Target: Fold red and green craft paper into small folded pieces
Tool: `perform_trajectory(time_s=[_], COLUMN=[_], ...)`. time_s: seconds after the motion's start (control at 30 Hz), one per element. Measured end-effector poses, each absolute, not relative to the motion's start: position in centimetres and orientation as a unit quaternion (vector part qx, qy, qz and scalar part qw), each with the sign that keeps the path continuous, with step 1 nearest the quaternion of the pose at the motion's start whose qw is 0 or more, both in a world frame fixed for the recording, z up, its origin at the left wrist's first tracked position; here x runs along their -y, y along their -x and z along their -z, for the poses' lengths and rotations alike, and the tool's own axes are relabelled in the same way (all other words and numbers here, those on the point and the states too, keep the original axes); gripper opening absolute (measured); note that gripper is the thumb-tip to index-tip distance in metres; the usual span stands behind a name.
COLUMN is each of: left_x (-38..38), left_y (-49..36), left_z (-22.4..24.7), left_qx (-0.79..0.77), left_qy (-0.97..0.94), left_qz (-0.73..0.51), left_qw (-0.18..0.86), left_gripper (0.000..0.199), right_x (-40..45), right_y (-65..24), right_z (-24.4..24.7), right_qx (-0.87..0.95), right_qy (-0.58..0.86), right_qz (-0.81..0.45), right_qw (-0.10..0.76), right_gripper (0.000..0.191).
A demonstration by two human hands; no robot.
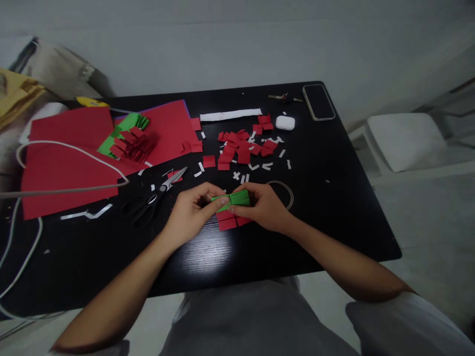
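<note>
Both hands meet over the front middle of the black table. My left hand (197, 206) pinches the left end of a folded green paper strip (239, 198), thumb on top. At the other end my right hand (267, 205) grips the same strip between thumb and fingers. Red paper pieces (228, 221) with a dark slit between them hang just below the green strip; whether they are joined to it I cannot tell. Scissors (158, 197) with black handles lie half open to the left of my left hand. Beyond my fingers sits a pile of folded red paper pieces (243, 151).
Red sheets (67, 163) and a fanned green-and-red paper bundle (128, 138) lie left, crossed by a white cable (79, 149). Along the back are a white strip (230, 115), keys (285, 98), a white earbud case (285, 122) and a phone (318, 102). Paper scraps (266, 166) are scattered about.
</note>
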State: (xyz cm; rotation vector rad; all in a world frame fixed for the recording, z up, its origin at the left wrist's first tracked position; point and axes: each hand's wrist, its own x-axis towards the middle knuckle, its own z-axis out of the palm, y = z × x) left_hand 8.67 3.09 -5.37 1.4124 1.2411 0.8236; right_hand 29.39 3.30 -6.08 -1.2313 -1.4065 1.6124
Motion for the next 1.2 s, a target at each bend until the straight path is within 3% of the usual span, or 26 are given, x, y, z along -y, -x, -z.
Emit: perform_trajectory(time_s=[0.27, 0.53, 0.8, 1.2], left_x=[-2.9, -3.5, -3.5, -3.1], left_y=[-9.4, -9.4, -9.7, -9.7], left_z=[5.9, 6.2, 6.2, 6.4], left_qx=[-0.487, -0.471, -0.475, -0.469], left_qy=[-0.534, -0.450, -0.419, -0.455], left_qz=[-0.334, -0.291, -0.316, -0.315], left_qw=[0.605, 0.700, 0.706, 0.688], left_gripper=[0.036, 0.044, 0.054, 0.050], right_x=[-3.9, -4.8, -4.5, -4.4], right_y=[-29.6, -30.0, -29.9, -29.8], right_z=[6.4, 7.2, 6.9, 7.2], right_qx=[0.503, 0.422, 0.429, 0.463], right_qy=[0.504, 0.507, 0.512, 0.511], right_qz=[-0.595, -0.671, -0.657, -0.620], right_qw=[0.373, 0.338, 0.350, 0.374], right_gripper=[0.026, 0.029, 0.034, 0.031])
